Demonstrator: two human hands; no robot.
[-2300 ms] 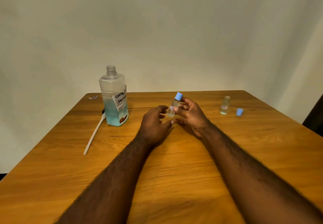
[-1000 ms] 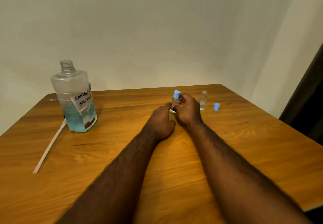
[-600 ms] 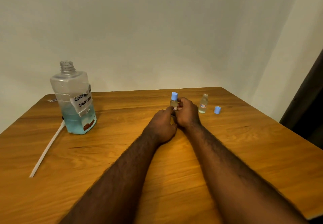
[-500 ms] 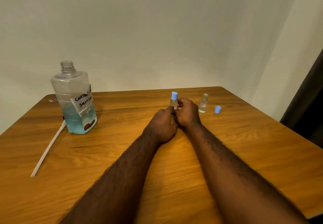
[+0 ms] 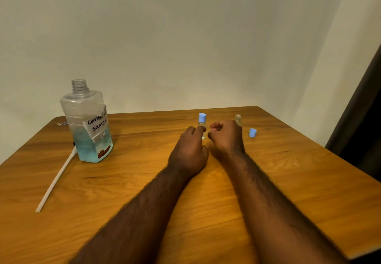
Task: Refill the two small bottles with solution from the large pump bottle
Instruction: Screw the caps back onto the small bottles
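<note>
A small capped bottle (image 5: 202, 122) with a blue lid stands upright on the wooden table (image 5: 288, 181), between my two hands. My left hand (image 5: 188, 152) rests on the table and its index fingertip touches the bottle's side. My right hand (image 5: 225, 138) is just right of the bottle with curled fingers, apart from it and holding nothing. The second small bottle (image 5: 238, 117) stands uncapped behind my right hand, mostly hidden. Its blue cap (image 5: 252, 133) lies to the right. The large bottle (image 5: 88, 123), with an open neck and a hand-written label, holds blue solution at the left.
The white pump tube (image 5: 54, 181) lies on the table in front of the large bottle, running toward the left edge. A dark curtain (image 5: 362, 119) hangs at the right. The table's right edge runs close to my right forearm.
The capped bottle was held tilted in my right hand, then set upright on the table. My right hand has let go and pulled slightly right. My view shifted to the right.
</note>
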